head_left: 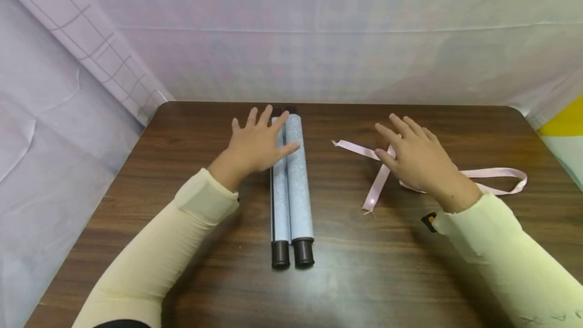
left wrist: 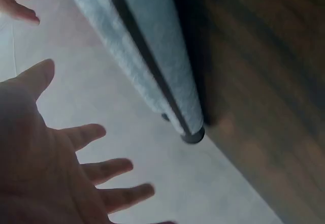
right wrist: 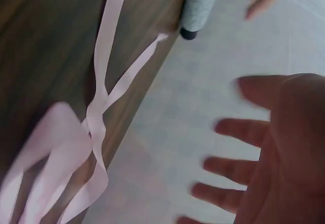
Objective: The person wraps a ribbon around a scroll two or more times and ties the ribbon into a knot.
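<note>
A pale blue scroll [head_left: 300, 191], rolled in from both sides into two parallel rolls with dark end caps, lies lengthwise on the table. My left hand [head_left: 257, 143] hovers over its far left part, fingers spread, holding nothing; in the left wrist view a gap shows between that hand and the scroll [left wrist: 167, 56]. To the right, a loose pink ribbon [head_left: 379, 186] lies crossed and looped on the wood. Above it my right hand [head_left: 419, 158] is spread and empty, hiding the ribbon's middle. The right wrist view shows the ribbon [right wrist: 105, 46] apart from the fingers.
The brown wooden table [head_left: 218, 277] has rounded far corners. A pale patterned cloth [head_left: 319, 65] hangs behind its far edge, and white sheeting [head_left: 54, 166] hangs at the left. Something yellow [head_left: 565, 118] shows beyond the right edge.
</note>
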The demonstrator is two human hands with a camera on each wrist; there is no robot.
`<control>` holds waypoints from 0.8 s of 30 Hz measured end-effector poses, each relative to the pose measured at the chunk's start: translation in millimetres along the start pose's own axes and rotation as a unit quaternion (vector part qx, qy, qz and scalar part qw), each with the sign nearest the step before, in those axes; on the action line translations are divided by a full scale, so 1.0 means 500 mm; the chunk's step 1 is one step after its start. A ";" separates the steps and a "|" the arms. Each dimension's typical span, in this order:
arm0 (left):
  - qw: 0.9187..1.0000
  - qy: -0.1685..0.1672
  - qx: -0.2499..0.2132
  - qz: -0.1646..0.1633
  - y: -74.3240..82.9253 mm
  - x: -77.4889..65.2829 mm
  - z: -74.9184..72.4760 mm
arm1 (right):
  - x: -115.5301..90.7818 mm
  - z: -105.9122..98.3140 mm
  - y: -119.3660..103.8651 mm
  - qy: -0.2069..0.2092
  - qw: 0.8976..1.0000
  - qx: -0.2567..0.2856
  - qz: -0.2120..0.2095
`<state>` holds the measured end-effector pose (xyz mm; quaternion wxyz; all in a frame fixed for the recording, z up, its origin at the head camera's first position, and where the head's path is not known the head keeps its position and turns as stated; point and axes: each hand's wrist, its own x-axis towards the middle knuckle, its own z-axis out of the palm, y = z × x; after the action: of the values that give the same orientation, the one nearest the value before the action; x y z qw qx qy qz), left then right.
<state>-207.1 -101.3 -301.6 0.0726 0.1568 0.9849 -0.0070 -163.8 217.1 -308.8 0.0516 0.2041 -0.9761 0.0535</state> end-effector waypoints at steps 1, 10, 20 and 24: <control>1.000 -0.007 0.002 0.005 0.003 -0.001 0.004 | -0.005 0.002 -0.001 0.010 1.000 0.009 -0.018; 0.998 -0.049 0.012 0.048 0.025 -0.014 0.030 | -0.046 0.046 -0.018 -0.006 0.984 0.091 -0.152; 0.999 -0.034 -0.011 0.041 0.052 0.011 0.038 | -0.044 0.073 -0.020 -0.003 0.981 0.095 -0.167; 0.997 -0.065 -0.012 0.030 0.060 0.032 0.041 | -0.042 0.086 -0.028 0.004 0.978 0.107 -0.179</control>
<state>-209.9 -68.7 -324.1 0.1387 0.1847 0.9730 -0.0030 -142.3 207.4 -352.6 0.0422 0.3793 -0.9124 0.1479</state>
